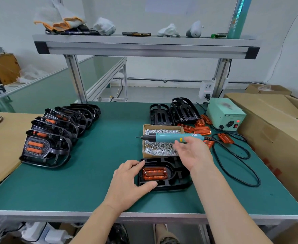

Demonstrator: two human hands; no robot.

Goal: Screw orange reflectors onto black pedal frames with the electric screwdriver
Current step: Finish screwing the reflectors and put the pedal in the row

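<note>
Pedals that look finished [46, 143] lie at ten o'clock. My left hand [128, 180] grips the pedal frame [178, 180] at six o'clock, orange reflector [154, 173] seated — my open right hand [192, 152] is at the electric screwdriver [169, 137]. At one o'clock two bare frames [172, 114] wait.

We look over a green-topped table [95, 182] beneath an aluminium shelf [144, 47], white walls [162, 71] behind, cardboard boxes [268, 111] right, another green table [39, 92] left.

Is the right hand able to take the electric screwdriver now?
Probably yes: the right hand is open just beside the electric screwdriver, which lies across the screw box; nothing stands between.
</note>
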